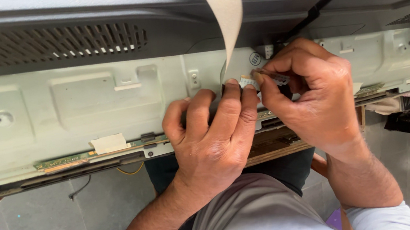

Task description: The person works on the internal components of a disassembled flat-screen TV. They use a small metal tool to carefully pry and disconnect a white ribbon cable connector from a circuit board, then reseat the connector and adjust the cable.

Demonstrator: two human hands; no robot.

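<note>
Left hand (208, 141) pressed flat-ish on the pale metal chassis (54, 109), fingertips (233, 85) pinched narrow on the end of the flat ribbon cable (225, 10). Cable running up and away, long axis near vertical. Right hand (309, 95) just beside, thumb and forefinger closed tight on the same white cable end (248, 81), both equally close.

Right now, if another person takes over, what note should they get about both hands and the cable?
Left hand: fingertips press the end of the flat ribbon cable against the pale metal panel.
Right hand: pinches the cable's end connector from the other side.
The cable curls up past the dark back cover. A narrow green circuit strip runs along the panel's lower edge.
Done: cable end is held. Whether it is seated cannot be seen.
</note>
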